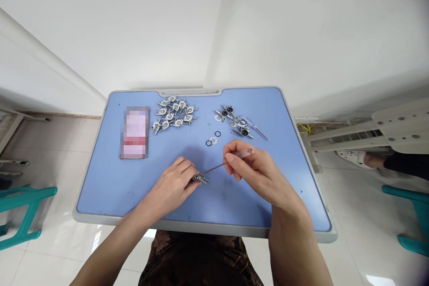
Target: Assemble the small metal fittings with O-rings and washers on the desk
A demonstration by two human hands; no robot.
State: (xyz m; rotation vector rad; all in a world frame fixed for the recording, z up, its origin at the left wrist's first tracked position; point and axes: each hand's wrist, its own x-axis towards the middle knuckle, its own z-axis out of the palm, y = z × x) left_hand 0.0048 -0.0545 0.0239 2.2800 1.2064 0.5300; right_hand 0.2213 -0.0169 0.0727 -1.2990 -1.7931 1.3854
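Note:
My left hand [177, 183] grips a small metal fitting [201, 178] with short tubes, just above the front middle of the blue table [110, 187]. My right hand [246, 165] pinches the clear handle of a thin screwdriver [217, 167], whose tip points down-left at the fitting. Behind my hands, two black rings [217, 134] and a pale flat gasket [213, 140] lie on the tabletop. Several metal fittings [176, 114] are grouped at the back left of centre. More fittings, some with black round parts [244, 132], lie at the back right.
A phone [134, 132] with a blurred screen lies on the table's left side. Another clear-handled screwdriver [256, 128] rests beside the right group. Teal stools [28, 214] stand at both sides, and a person's foot in a white shoe [353, 157] shows at the right.

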